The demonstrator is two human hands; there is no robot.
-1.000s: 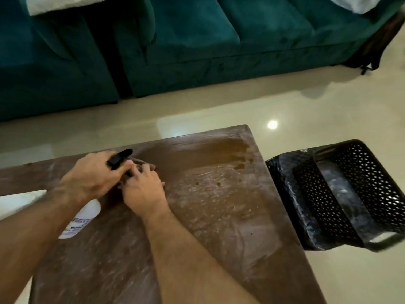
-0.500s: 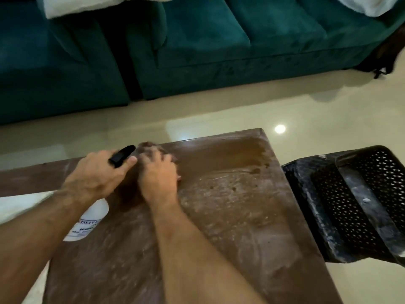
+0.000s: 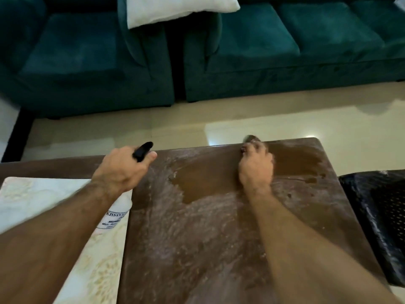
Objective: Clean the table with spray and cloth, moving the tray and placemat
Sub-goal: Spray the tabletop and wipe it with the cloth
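While the left hand [image 3: 122,170] grips the spray [image 3: 117,212] ready over the placemat [image 3: 43,200], the right hand [image 3: 255,167] clutches the cloth [image 3: 249,138], scrubbing the table [image 3: 197,238] at its far edge.

Teal sofa [image 3: 285,62], white pillow [image 3: 175,9], tiled floor [image 3: 131,132]

brown wooden tabletop [image 3: 219,249] matt, white-smeared, wiped patch darker | pale marbled placemat [image 3: 43,200] smooth | black perforated plastic tray [image 3: 377,216] glossy | teal sofa [image 3: 285,51] velvety | cream floor [image 3: 306,121] glossy
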